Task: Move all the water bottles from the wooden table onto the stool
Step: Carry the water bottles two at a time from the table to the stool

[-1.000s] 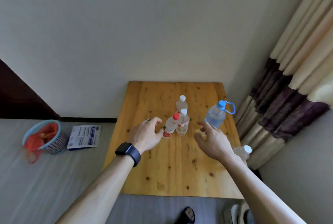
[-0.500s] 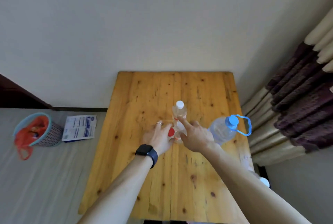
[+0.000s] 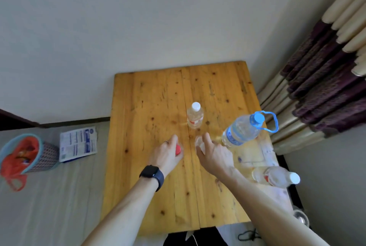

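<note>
On the wooden table (image 3: 150, 107) a small white-capped bottle (image 3: 195, 117) stands upright near the middle. My left hand (image 3: 168, 155) grips a red-capped bottle (image 3: 178, 149), which is mostly hidden under the fingers. To its right, my right hand (image 3: 214, 155) curls round a second small clear bottle (image 3: 198, 142), blurred. A large bottle with a blue cap and loop handle (image 3: 240, 131) stands by the table's right edge. Another white-capped bottle (image 3: 276, 177) sits lower, past that edge, on a pale surface (image 3: 266, 152) that may be the stool.
A blue basket with a red bag (image 3: 23, 156) and a printed leaflet (image 3: 79, 143) lie on the floor to the left. Striped curtains (image 3: 320, 79) hang at the right. The wall runs behind the table.
My hands, close together at the bottle cluster before, have drawn apart: the left one leftward with the red-capped bottle, the right one rightward with a clear one. The view tilted further down.
</note>
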